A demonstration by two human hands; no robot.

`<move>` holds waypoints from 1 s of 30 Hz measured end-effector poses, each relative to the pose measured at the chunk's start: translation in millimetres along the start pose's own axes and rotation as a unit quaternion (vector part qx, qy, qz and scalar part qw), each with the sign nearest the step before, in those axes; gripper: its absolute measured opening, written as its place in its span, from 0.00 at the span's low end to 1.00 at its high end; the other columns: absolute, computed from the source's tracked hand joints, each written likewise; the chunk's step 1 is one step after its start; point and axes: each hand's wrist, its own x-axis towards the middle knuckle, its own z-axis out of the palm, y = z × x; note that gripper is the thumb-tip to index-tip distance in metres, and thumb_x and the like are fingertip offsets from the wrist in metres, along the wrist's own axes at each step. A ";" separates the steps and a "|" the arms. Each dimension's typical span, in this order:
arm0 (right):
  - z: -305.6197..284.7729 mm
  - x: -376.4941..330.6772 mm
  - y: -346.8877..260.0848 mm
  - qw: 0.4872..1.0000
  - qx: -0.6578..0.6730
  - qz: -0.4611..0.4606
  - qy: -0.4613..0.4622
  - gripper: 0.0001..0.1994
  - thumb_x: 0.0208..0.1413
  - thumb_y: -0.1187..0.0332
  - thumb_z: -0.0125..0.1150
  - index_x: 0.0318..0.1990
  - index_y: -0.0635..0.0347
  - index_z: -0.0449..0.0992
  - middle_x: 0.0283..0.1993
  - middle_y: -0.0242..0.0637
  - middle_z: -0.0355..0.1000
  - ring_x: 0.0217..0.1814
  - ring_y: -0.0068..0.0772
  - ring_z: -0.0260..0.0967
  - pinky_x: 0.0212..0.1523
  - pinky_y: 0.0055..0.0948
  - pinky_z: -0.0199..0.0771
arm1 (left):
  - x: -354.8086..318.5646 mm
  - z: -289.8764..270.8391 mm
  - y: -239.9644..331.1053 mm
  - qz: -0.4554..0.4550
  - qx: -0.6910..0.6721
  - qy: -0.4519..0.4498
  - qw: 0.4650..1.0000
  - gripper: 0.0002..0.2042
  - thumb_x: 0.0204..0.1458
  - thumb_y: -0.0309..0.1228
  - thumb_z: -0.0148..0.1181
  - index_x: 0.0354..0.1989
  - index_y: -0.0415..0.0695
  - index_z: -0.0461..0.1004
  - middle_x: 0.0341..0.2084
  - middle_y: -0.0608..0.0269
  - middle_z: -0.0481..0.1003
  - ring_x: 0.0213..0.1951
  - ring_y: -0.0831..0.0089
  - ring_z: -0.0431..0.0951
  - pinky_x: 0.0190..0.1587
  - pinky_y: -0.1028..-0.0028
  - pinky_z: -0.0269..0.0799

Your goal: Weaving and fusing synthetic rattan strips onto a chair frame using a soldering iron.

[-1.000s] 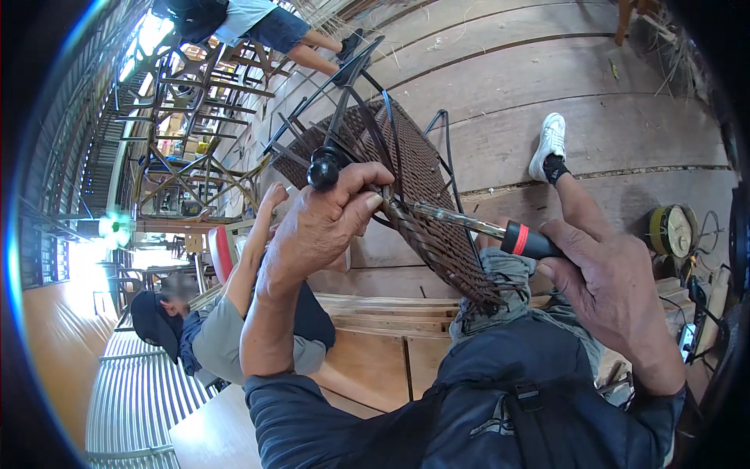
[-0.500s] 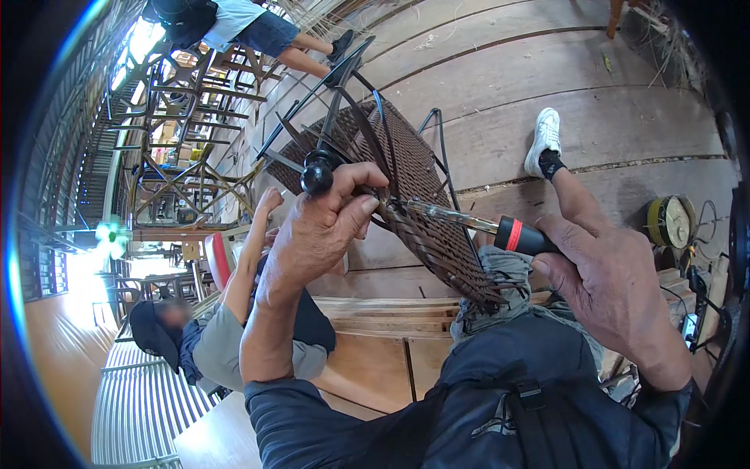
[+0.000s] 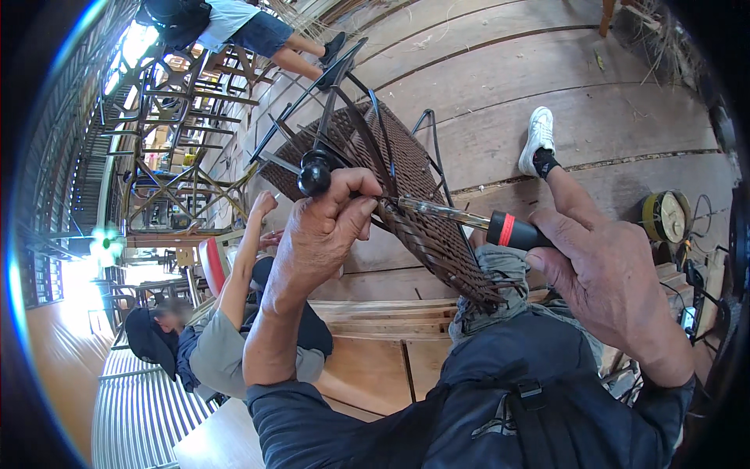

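Observation:
A dark brown woven wicker piece (image 3: 422, 176) on a black metal frame, apparently a chair, leans tilted over my lap. My left hand (image 3: 324, 227) is closed at its braided edge, thumb and forefinger pinching what looks like a thin wicker strand. Just above that hand sits a black round knob (image 3: 314, 178) beside the frame tubes. My right hand (image 3: 601, 266) grips the black handle of a soldering iron (image 3: 508, 230) with a red ring. Its metal barrel points left, the tip at the braid close to my left fingertips. Whether the tip touches the strand I cannot tell.
Stacked chair frames (image 3: 168, 148) stand at the left. A person in a cap (image 3: 152, 336) sits at lower left; another person (image 3: 234, 23) stands at the far left. Wooden planks (image 3: 383, 316) lie beyond my lap. A yellow-black round container (image 3: 664, 217) stands at the right.
The view has shifted slightly. The soldering iron's tip has moved a little left, nearer my left fingers, with its barrel against the braid. Both hands keep their holds.

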 end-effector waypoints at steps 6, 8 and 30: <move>1.1 2.9 -1.8 1.000 0.006 0.001 -0.003 0.16 0.52 0.66 0.62 0.46 0.61 0.71 0.60 0.58 0.65 0.37 0.56 0.74 0.33 0.40 0.74 | -0.6 1.7 -1.3 0.007 0.001 0.009 1.000 0.06 0.60 0.23 0.52 0.44 0.41 0.70 0.28 0.68 0.70 0.26 0.84 0.70 0.29 0.81 0.67; 1.9 3.2 -2.4 1.000 -0.005 0.001 -0.002 0.16 0.52 0.65 0.62 0.47 0.60 0.71 0.59 0.58 0.65 0.37 0.56 0.74 0.33 0.40 0.74 | -0.2 1.6 -1.8 0.015 0.007 0.007 1.000 0.06 0.60 0.23 0.52 0.44 0.41 0.70 0.27 0.68 0.70 0.26 0.84 0.70 0.29 0.81 0.67; -0.6 3.9 -5.9 1.000 -0.001 0.001 0.012 0.18 0.48 0.67 0.66 0.46 0.63 0.72 0.55 0.57 0.69 0.37 0.58 0.74 0.33 0.40 0.74 | -1.4 8.1 -19.9 0.088 -0.010 0.040 0.995 0.09 0.60 0.22 0.52 0.48 0.42 0.72 0.26 0.69 0.72 0.25 0.85 0.70 0.29 0.82 0.67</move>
